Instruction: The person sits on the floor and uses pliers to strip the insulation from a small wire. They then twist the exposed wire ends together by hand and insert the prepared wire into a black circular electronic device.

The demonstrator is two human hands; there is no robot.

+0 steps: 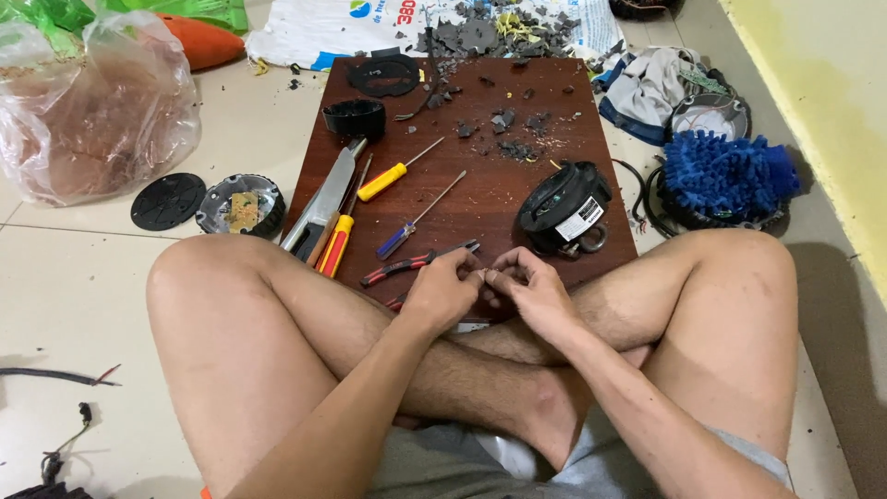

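Note:
My left hand (443, 288) and my right hand (527, 285) meet fingertip to fingertip above my crossed legs, at the near edge of a dark brown board (517, 199). Both pinch one tiny part between them; it is too small to identify. Red-handled pliers (416, 263) lie just left of my left hand. A black round device with a white label (564, 208) sits just beyond my right hand. Further left lie a blue-handled screwdriver (407, 231), a yellow-handled screwdriver (388, 177) and an orange-and-yellow tool (334, 245).
Grey debris (504, 125) litters the far board. A black cap (355, 118) and black ring (383, 74) sit at its far left. On the tiles: a round housing (242, 205), black disc (167, 200), plastic bag (92, 111), blue mop head (725, 176), cloth (647, 88).

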